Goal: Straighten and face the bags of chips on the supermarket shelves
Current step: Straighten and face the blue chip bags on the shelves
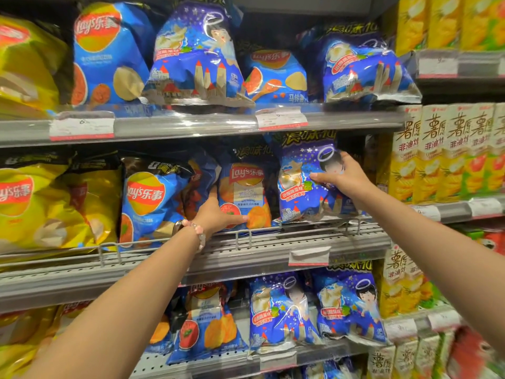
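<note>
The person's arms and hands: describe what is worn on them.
Both forearms are bare, with no sleeves in view and no gloves. The left hand has a bracelet of pale pink and whitish beads at the wrist, with a darker band beside it. The right hand and its wrist show nothing worn.

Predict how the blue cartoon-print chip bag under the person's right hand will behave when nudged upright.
The blue cartoon bag looks puffed, so probably light and squashy. Its glossy film may slip under the right hand. Standing on a narrow base, it could tip.
</note>
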Tool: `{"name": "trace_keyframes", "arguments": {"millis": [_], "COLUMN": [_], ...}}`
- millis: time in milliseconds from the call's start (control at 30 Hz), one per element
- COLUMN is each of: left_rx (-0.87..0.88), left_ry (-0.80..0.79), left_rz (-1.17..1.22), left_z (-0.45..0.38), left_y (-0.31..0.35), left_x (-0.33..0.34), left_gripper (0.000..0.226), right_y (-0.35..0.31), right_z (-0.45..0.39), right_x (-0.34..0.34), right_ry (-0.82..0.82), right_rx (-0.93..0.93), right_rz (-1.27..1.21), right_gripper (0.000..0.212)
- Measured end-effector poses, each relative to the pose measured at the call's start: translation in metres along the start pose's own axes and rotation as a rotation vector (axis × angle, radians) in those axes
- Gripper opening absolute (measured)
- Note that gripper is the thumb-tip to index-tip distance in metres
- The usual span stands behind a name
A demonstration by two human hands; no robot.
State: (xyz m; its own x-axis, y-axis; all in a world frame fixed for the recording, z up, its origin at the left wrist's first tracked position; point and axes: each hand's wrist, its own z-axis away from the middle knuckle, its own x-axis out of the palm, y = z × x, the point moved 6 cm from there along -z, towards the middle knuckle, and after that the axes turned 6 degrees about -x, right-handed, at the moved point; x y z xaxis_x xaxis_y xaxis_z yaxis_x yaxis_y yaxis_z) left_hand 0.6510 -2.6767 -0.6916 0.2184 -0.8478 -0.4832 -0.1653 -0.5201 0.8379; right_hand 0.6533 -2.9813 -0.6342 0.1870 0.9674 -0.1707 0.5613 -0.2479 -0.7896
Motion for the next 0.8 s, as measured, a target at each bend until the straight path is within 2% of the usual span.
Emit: {"name": "trace_keyframes", "arguments": {"millis": [133,267,433,533,700,800], "left_rx": [-0.04,-0.032,-0.033,-0.03,0.001,0.033], "left_ry": [-0.004,0.015,-0.036,-0.057,-0.045,0.015], "left_rz": [-0.006,0.003,-0.012,0.017,0.022,-0.039], "left_z": [0.0,0.003,0.006,0.008,0.015,0.021], "left_y": [-0.004,-0.006,-0.01,-0.013,-0.014,-0.013], "left_x": [-0.001,-0.012,-0.023,-0.023,-0.025,-0.027], "left_gripper": [0.103,0.092,0.084,0.086,0.081,0.073], "right_y": [0.009,0.009,0.01,0.01,0.026,0.031], "right_z": [0.0,0.002,0.004,0.006,0.002,0.003], "right_x": [0.003,0.01,0.02,0.039,0.052,0.053], "right_ry": [-0.007,-0.021,0.0,-0.056,-0.129,-0.155], "right_rx": [0.026,-0.015,-0.1,-0.168,-0.069,-0.015], "right_rz": [0.012,0.027,0.17,0.192,0.142,0.132], "right_gripper": [0.079,0.068,0.082,0.083,0.085,0.078]}}
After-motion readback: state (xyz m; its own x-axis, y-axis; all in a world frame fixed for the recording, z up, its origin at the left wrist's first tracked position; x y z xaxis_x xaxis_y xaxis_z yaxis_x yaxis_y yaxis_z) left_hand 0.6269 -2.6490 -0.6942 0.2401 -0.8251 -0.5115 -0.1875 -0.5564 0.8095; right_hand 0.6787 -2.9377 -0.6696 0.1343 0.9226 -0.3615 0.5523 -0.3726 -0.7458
